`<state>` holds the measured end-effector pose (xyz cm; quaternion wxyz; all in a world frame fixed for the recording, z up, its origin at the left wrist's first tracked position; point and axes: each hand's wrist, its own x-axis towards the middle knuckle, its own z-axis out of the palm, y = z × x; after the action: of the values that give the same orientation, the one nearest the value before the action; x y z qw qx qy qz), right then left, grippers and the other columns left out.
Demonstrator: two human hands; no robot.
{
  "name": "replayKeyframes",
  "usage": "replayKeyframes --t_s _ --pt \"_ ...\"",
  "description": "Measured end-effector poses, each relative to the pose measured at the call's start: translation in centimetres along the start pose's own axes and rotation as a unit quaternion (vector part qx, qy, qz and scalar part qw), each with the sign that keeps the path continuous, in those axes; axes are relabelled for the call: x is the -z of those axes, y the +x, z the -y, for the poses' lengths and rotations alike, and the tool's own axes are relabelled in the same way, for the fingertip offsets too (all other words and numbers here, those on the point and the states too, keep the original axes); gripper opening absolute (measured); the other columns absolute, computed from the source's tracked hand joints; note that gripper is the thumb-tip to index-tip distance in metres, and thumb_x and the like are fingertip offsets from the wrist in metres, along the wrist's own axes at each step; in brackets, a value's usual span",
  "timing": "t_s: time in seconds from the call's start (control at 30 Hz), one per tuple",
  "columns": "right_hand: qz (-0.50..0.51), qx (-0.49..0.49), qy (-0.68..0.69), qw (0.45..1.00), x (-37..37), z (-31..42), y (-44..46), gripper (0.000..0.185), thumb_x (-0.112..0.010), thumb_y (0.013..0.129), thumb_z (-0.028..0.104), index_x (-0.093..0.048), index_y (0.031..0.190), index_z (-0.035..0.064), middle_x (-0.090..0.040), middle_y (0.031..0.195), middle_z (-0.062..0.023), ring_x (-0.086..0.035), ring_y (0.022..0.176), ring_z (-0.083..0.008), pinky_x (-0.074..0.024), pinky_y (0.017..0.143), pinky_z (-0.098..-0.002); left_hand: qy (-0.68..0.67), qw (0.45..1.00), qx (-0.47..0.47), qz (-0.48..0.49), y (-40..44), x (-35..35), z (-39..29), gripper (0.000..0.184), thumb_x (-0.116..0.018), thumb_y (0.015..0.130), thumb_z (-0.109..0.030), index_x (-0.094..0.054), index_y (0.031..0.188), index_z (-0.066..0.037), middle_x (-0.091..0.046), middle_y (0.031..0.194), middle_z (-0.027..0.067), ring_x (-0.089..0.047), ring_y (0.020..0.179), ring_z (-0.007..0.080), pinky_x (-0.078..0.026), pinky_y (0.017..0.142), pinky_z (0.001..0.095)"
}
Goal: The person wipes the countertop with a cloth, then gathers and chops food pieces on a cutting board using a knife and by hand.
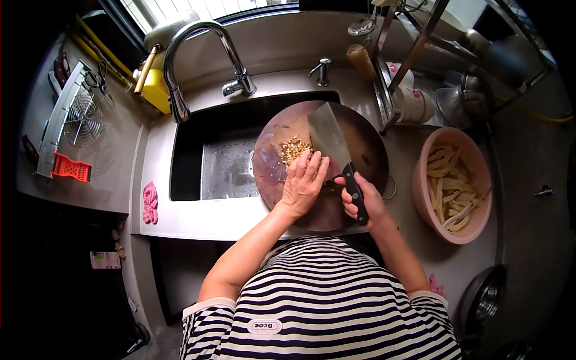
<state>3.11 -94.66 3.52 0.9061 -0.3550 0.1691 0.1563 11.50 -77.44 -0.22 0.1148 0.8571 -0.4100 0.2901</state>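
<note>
A round dark cutting board [367, 135] lies partly over the sink's right side. On it is a small heap of finely chopped yellow-brown bits [294, 147], with crumbs scattered around. My right hand [371, 203] is wrapped round the black handle of a cleaver [327, 133]. The cleaver's broad blade lies low over the board, pointing away from me, just right of the heap. My left hand [305, 183] lies flat with fingers stretched out at the heap's near edge, its fingertips beside the blade. Those fingers cover some of the bits.
A pink basin [422, 198] of pale strips [450, 180] stands to the right. The black sink [187, 162] and curved faucet [170, 72] are at left. A pink cloth [150, 203] lies on the counter. A metal rack [414, 54] rises at back right.
</note>
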Motion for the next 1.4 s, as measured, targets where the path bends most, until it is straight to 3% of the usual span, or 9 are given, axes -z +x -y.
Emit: replayKeyframes --t_s 0.3,0.4,0.47,0.57,0.67,0.93,1.07,1.27,1.4 --pt "-0.003 0.029 -0.013 0.999 -0.1 0.4 -0.9 0.045 -0.034 0.1 0.037 -0.052 0.112 -0.003 -0.052 0.063 -0.004 -0.042 0.038 -0.0094 -0.0361 0.035 -0.0221 0.09 0.994 0.031 0.062 -0.8 -1.0 0.9 0.042 -0.052 0.08 -0.016 -0.057 0.117 0.003 -0.044 0.132 0.0133 -0.036 0.129 0.0328 -0.027 0.104 0.042" --pt "-0.045 0.073 -0.194 0.977 0.0 1.0 -2.0 0.039 -0.038 0.1 0.033 -0.054 0.11 -0.0012 -0.051 0.062 -0.0022 -0.043 0.039 -0.0085 -0.0354 0.035 -0.0211 -0.027 0.997 0.073 0.027 -0.6 -0.5 1.9 0.02 -0.061 0.076 -0.016 -0.066 0.093 -0.005 -0.05 0.127 0.0124 -0.037 0.126 0.0354 -0.029 0.102 0.0437" --pt "-0.083 0.11 -0.331 0.933 0.5 0.9 -2.5 0.03 -0.046 0.097 0.028 -0.058 0.103 0.0012 -0.05 0.061 0.0009 -0.044 0.041 -0.0066 -0.0345 0.037 -0.0204 -0.104 0.99 0.097 -0.017 -0.4 -0.6 2.6 0.009 -0.071 0.069 -0.015 -0.066 0.07 -0.008 -0.055 0.121 0.0111 -0.04 0.123 0.036 -0.03 0.099 0.0449" --pt "-0.123 0.315 -0.609 0.718 0.7 1.1 -3.9 0.029 -0.063 0.086 0.024 -0.061 0.101 -0.0014 -0.064 0.073 -0.0125 -0.062 0.057 -0.0239 -0.0479 0.053 -0.0329 -0.144 0.983 0.116 -0.001 -0.3 -0.2 3.1 0.013 -0.074 0.065 -0.015 -0.066 0.069 -0.007 -0.056 0.119 0.0111 -0.041 0.122 0.0354 -0.031 0.098 0.0455" --pt "-0.117 0.351 -0.67 0.644 1.1 1.2 -5.1 0.033 -0.068 0.081 0.022 -0.061 0.105 -0.0004 -0.065 0.081 -0.0172 -0.064 0.068 -0.0316 -0.0503 0.061 -0.0375 -0.155 0.979 0.131 0.023 -0.3 -0.2 2.9 0.014 -0.076 0.063 -0.014 -0.067 0.071 -0.007 -0.056 0.117 0.0116 -0.04 0.122 0.036 -0.031 0.098 0.0463" --pt "-0.06 0.353 -0.737 0.574 0.8 3.4 -9.3 0.037 -0.073 0.075 0.022 -0.061 0.104 0.0031 -0.063 0.075 -0.0127 -0.061 0.062 -0.0302 -0.0481 0.054 -0.0356 -0.187 0.968 0.167 0.027 -1.8 -2.0 4.6 0.023 -0.073 0.066 -0.012 -0.069 0.089 -0.009 -0.052 0.12 0.0115 -0.039 0.122 0.035 -0.034 0.097 0.0461" --pt "-0.023 0.304 -0.789 0.534 0.6 5.2 -11.7 0.035 -0.075 0.068 0.015 -0.064 0.099 0.0031 -0.062 0.072 -0.0123 -0.061 0.061 -0.029 -0.0486 0.055 -0.034 -0.303 0.901 0.311 -0.005 -1.6 -1.4 7.8 0.016 -0.078 0.067 -0.017 -0.065 0.065 -0.007 -0.065 0.096 0.0081 -0.057 0.094 0.0255 -0.045 0.083 0.0349" --pt "0.005 0.28 -0.853 0.441 1.4 4.8 -11.0 0.032 -0.069 0.077 0.031 -0.061 0.098 0.0078 -0.056 0.064 -0.0079 -0.057 0.053 -0.027 -0.0438 0.048 -0.0353 -0.341 0.919 0.2 0.017 0.9 1.6 5.0 0.018 -0.078 0.069 -0.016 -0.063 0.068 -0.005 -0.064 0.098 0.0086 -0.057 0.097 0.0252 -0.045 0.085 0.0345" --pt "0.038 0.289 -0.839 0.46 1.0 4.5 -9.8 0.032 -0.068 0.078 0.033 -0.061 0.097 0.0077 -0.055 0.062 -0.0082 -0.057 0.054 -0.0273 -0.0446 0.049 -0.0361 -0.358 0.93 0.049 0.071 1.6 2.2 2.4 0.03 -0.083 0.062 -0.024 -0.058 0.066 -0.007 -0.059 0.111 0.0105 -0.048 0.113 0.0331 -0.039 0.095 0.0452"
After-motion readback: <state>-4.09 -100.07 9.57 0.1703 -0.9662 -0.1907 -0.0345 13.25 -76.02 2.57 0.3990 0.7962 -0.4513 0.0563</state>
